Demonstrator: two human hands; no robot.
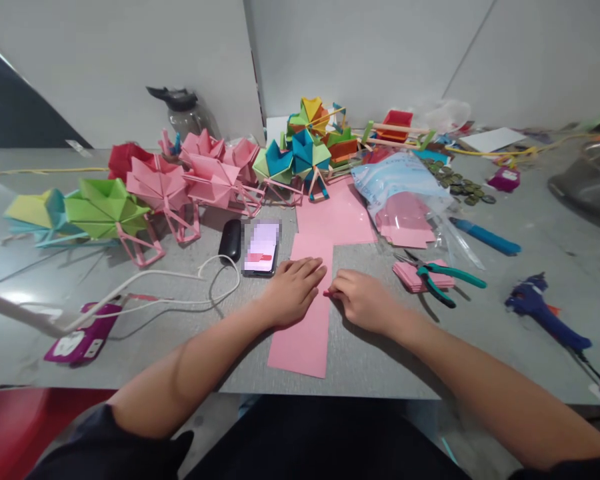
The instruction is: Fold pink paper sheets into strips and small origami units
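A long pink paper strip [303, 347] lies lengthwise in front of me, its far end against a wider pink paper sheet [335, 213]. My left hand [295, 290] rests flat on the strip with its fingers stretched out. Beside the strip's right edge, my right hand [357, 297] is closed in a pinch on a small red piece [327, 293]. The tip of that piece touches or hovers over the paper; I cannot tell which, and most of it is hidden by the fingers.
Left of the strip are a phone [263, 250], a black case [231, 240] and a purple power strip [83, 333]. Folded paper models [165, 183] line the back. To the right lie pliers [433, 273], a blue cutter [485, 237], a glue gun [547, 310] and a plastic bag [400, 180].
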